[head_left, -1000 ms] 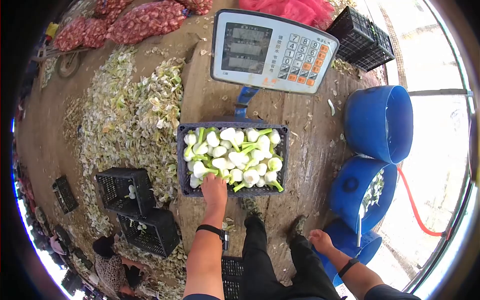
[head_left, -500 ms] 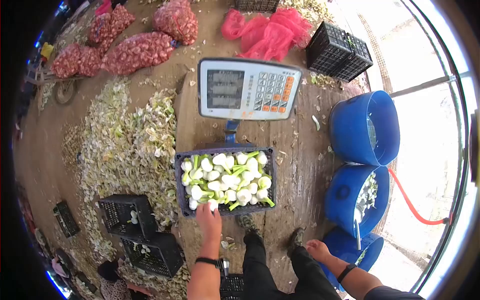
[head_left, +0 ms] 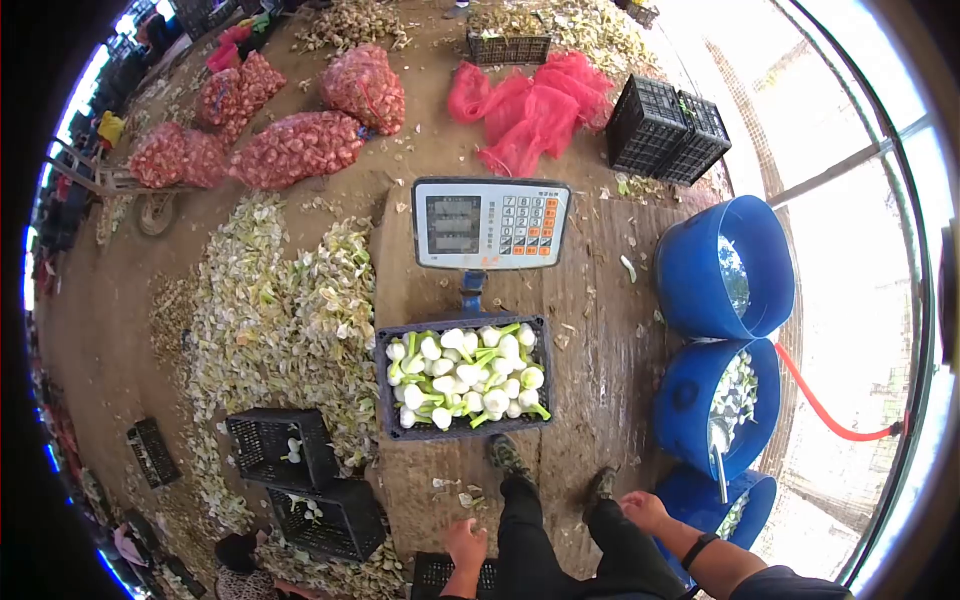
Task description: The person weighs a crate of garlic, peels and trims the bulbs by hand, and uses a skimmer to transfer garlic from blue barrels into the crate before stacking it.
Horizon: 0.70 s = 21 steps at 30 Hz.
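Observation:
A dark plastic crate full of white garlic bulbs with green stems sits on the platform of a digital scale, whose keypad display stands up behind it on a blue post. My left hand hangs below the crate, apart from it, fingers loosely bent and nothing visible in them. My right hand is by my right leg, near the blue tubs, with relaxed fingers and nothing seen in it. The scale's platform is mostly hidden under the crate.
Blue tubs line the right side, with a red hose. Garlic peelings cover the floor at left, beside black crates and a crouching person. Red net sacks, pink netting and stacked crates lie beyond.
My left hand has let go of a garlic bulb at the crate's near edge and drawn back toward my body. The view has tilted up; my right hand stays near my leg.

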Each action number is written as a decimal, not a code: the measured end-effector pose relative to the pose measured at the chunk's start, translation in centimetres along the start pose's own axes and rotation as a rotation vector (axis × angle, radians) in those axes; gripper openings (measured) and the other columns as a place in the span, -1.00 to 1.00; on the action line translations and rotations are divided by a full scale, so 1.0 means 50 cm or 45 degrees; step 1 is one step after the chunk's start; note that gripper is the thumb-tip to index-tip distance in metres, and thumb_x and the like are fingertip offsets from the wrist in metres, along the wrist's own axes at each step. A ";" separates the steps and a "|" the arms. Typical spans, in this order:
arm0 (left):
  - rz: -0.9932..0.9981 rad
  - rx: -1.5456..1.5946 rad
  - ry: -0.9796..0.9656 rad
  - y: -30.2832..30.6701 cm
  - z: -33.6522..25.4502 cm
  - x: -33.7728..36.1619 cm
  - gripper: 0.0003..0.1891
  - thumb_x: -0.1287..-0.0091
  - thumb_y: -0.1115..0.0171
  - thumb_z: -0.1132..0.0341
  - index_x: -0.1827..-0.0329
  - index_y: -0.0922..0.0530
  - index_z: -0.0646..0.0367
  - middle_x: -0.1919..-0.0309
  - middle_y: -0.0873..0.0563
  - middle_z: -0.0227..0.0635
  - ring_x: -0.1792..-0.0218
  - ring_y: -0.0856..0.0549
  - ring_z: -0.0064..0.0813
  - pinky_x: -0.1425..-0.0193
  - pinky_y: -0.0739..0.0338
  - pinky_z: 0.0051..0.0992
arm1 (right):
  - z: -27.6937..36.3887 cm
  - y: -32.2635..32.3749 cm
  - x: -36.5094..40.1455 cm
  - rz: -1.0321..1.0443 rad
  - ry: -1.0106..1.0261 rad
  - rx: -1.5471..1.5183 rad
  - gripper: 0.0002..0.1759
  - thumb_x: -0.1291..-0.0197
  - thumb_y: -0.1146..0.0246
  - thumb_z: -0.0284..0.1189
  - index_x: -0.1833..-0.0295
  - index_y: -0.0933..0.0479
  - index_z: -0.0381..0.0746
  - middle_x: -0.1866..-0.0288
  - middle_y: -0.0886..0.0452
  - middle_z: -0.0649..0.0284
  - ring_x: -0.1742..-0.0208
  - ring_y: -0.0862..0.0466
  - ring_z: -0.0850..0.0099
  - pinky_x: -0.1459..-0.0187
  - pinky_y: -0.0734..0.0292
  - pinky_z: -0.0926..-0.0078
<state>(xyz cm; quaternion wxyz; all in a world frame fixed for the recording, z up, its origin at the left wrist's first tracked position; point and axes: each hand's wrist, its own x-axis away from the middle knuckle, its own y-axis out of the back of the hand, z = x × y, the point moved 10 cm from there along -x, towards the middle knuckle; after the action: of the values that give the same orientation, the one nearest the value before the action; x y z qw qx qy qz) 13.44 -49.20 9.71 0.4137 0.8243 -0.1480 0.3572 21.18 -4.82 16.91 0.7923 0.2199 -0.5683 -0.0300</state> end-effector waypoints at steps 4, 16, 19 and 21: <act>-0.019 -0.043 -0.017 -0.010 0.014 0.027 -0.63 -0.09 -0.46 0.24 0.05 -0.64 0.16 0.10 -0.62 -0.11 -0.03 -0.59 -0.03 -0.10 -0.52 -0.14 | -0.014 0.015 0.009 -0.010 0.003 -0.014 -0.70 -0.19 -0.29 -0.36 0.00 -0.64 -0.25 0.26 -0.75 0.24 0.22 -0.73 0.45 0.13 -0.61 0.47; 0.185 -0.035 -0.105 -0.016 -0.029 0.079 -0.61 -0.15 -0.39 0.24 -0.03 -0.63 0.17 0.02 -0.66 -0.12 -0.02 -0.65 -0.06 -0.11 -0.55 -0.21 | -0.066 0.041 0.082 -0.173 0.234 -0.124 -0.66 -0.26 -0.31 -0.18 0.02 -0.65 -0.21 0.22 -0.73 0.13 0.20 -0.73 0.22 0.10 -0.60 0.24; 0.219 -0.247 -0.104 -0.008 -0.069 0.099 -0.60 -0.17 -0.36 0.25 -0.05 -0.61 0.23 -0.01 -0.66 -0.07 -0.01 -0.68 -0.08 -0.10 -0.55 -0.21 | -0.130 0.015 0.114 -0.027 -0.025 -0.809 -0.66 -0.22 -0.36 -0.24 -0.02 -0.62 -0.20 0.19 -0.74 0.28 0.22 -0.73 0.46 0.16 -0.62 0.42; 0.155 -0.181 -0.107 0.003 -0.051 0.117 -0.59 -0.18 -0.36 0.25 -0.06 -0.60 0.28 0.03 -0.66 -0.04 0.01 -0.67 -0.08 -0.07 -0.56 -0.18 | -0.197 0.014 0.121 -0.088 -0.027 -0.855 -0.66 -0.22 -0.34 -0.23 -0.01 -0.62 -0.21 0.19 -0.74 0.27 0.23 -0.73 0.45 0.16 -0.62 0.41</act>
<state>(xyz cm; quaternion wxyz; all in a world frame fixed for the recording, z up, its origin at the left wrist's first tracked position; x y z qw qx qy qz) 16.25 -46.97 14.98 0.4419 0.7967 -0.2399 0.3354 32.18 -2.89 20.04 0.8130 -0.0346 -0.5271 -0.2447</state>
